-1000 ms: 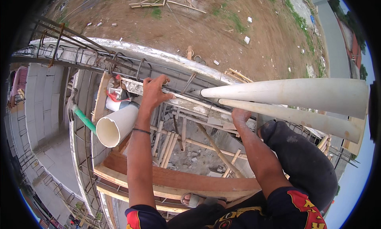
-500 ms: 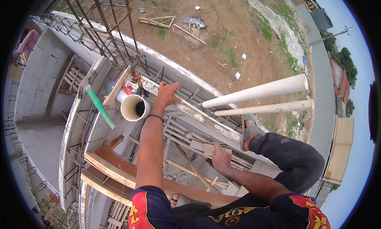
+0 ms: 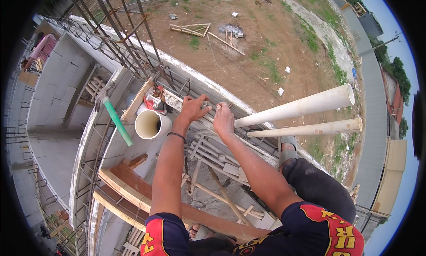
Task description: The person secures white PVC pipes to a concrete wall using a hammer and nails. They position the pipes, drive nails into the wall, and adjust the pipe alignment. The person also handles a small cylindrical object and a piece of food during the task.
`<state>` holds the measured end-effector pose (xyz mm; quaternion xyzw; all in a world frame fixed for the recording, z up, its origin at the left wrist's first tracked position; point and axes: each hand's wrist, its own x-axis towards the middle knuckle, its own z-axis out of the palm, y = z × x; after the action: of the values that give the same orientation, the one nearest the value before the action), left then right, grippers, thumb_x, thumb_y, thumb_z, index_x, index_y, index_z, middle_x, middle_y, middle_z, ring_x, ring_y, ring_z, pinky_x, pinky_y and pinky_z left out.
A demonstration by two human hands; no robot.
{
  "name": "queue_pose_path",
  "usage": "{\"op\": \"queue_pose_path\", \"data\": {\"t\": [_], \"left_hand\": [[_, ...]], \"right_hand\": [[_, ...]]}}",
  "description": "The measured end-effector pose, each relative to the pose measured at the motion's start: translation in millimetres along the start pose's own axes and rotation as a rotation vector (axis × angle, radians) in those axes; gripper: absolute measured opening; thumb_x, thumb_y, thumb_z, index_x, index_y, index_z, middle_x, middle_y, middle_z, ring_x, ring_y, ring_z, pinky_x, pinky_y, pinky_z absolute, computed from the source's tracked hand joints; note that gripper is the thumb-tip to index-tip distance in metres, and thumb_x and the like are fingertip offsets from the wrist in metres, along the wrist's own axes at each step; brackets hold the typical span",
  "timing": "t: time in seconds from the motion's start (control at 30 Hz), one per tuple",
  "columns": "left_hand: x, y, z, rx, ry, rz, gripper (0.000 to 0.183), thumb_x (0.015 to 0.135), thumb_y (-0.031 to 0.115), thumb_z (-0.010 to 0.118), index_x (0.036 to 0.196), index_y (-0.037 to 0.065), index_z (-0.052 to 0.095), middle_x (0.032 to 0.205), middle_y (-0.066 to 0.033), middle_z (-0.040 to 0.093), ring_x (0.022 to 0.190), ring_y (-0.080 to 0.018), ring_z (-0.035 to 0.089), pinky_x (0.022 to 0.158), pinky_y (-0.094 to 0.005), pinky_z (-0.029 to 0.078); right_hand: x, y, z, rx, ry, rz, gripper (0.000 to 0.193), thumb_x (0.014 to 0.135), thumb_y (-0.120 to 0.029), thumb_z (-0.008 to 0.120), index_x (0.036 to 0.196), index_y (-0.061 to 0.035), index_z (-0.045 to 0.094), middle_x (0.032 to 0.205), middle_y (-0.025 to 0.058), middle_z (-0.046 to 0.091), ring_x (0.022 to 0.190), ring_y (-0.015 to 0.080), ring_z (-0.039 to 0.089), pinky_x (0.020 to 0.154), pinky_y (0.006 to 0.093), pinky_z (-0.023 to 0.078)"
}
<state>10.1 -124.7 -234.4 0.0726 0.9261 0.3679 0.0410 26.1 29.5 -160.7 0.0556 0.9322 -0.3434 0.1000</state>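
Over the rebar-lined top edge of the grey block wall [image 3: 171,62], the small grey round pipe end [image 3: 203,104] is framed by the left hand [image 3: 194,108], fingers curled, grip cannot be told; beside it the right hand [image 3: 224,118] is bunched, any pinch hidden; two-handed adjusting seems under way; steady fingers are presumably called for.

A: What's on the brown ground [image 3: 199,72]?
B: A wooden frame [image 3: 188,31] far off, two white lumps [image 3: 280,92] nearer and further right
A: And the edges?
B: Pink cloth [image 3: 42,52] far left, grey fence [image 3: 375,105] right
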Motion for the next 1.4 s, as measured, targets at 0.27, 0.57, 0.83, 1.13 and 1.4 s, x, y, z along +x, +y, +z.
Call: {"op": "queue_pose_path", "data": {"t": [0.27, 0.57, 0.83, 1.13, 1.4], "left_hand": [[1.0, 1.9, 17.3, -0.056, 0.222, -0.044, 0.025, 0.082, 0.026, 0.072, 0.105, 0.017, 0.067, 0.071, -0.0062, 0.066, 0.069, -0.0239, 0.058, 0.09, -0.0357, 0.032], [13.3, 32.0, -9.5, -0.477, 0.315, 0.099, 0.026, 0.089, 0.022, 0.067, 0.107, 0.004, 0.062, 0.095, -0.0125, 0.063, 0.088, -0.0209, 0.06, 0.077, -0.0325, 0.048], [-5.9, 50.1, -12.1, -0.767, 0.207, 0.029, 0.04, 0.101, 0.04, 0.043, 0.095, 0.002, 0.057, 0.087, -0.0014, 0.053, 0.087, -0.0132, 0.047, 0.084, -0.0265, 0.037], [-9.4, 68.6, -12.4, -0.848, 0.203, -0.014, 0.024, 0.096, 0.026, 0.052, 0.09, 0.003, 0.056, 0.088, -0.0027, 0.053, 0.09, -0.013, 0.046, 0.085, -0.0287, 0.038], [-4.4, 45.3, -14.0, -0.264, 0.241, 0.155, 0.027, 0.076, 0.003, 0.066, 0.101, 0.01, 0.057, 0.113, -0.0077, 0.059, 0.113, -0.0259, 0.053, 0.103, -0.0406, 0.036]], "right_hand": [[15.0, 23.7, 11.6, 0.052, -0.004, 0.023, 0.025, 0.1, -0.025, 0.044, 0.112, -0.0092, 0.06, 0.101, 0.0205, 0.067, 0.096, 0.043, 0.062, 0.083, 0.0515, 0.047], [13.6, 33.1, 5.6, 0.103, 0.051, -0.155, 0.026, 0.098, -0.024, 0.046, 0.112, -0.0094, 0.064, 0.1, 0.0201, 0.068, 0.095, 0.0409, 0.063, 0.082, 0.0497, 0.048], [33.0, 29.1, 0.6, 0.082, -0.078, -0.193, 0.027, 0.095, -0.02, 0.049, 0.112, -0.0069, 0.065, 0.102, 0.0212, 0.067, 0.097, 0.0413, 0.063, 0.083, 0.0495, 0.049], [52.1, 31.9, 4.8, -0.032, -0.274, -0.199, 0.025, 0.093, -0.021, 0.051, 0.109, -0.0115, 0.068, 0.103, 0.0194, 0.068, 0.097, 0.0391, 0.064, 0.086, 0.0495, 0.049], [66.0, 13.9, -13.6, -0.05, -0.27, -0.25, 0.025, 0.092, -0.016, 0.05, 0.108, -0.0132, 0.069, 0.102, 0.0191, 0.068, 0.096, 0.0376, 0.064, 0.085, 0.0472, 0.05]]}}
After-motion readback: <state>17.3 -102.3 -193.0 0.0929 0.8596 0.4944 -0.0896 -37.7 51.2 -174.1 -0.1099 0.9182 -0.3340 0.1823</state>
